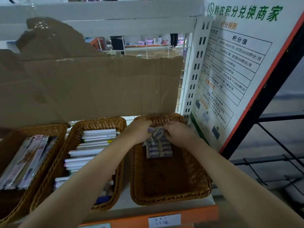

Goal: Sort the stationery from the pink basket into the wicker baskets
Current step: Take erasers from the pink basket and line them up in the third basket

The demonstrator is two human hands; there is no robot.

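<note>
Three wicker baskets stand side by side on a shelf. The right wicker basket (199, 183) holds small boxed erasers (158, 149) laid in rows at its far end. My left hand (139, 131) and my right hand (178, 131) both reach into that far end, fingers curled around loose erasers (157, 131) between them. The middle wicker basket (77, 130) is filled with white pens and markers (88, 155). The left wicker basket (41, 129) contains flat packaged stationery (24, 162). The pink basket is out of view.
A brown cardboard sheet (92, 86) stands behind the baskets. A white perforated shelf post (195, 71) and a printed sign board (230, 71) rise at the right. The shelf's orange front edge (197, 214) carries a price label (164, 220). Black metal racking (279, 162) lies further right.
</note>
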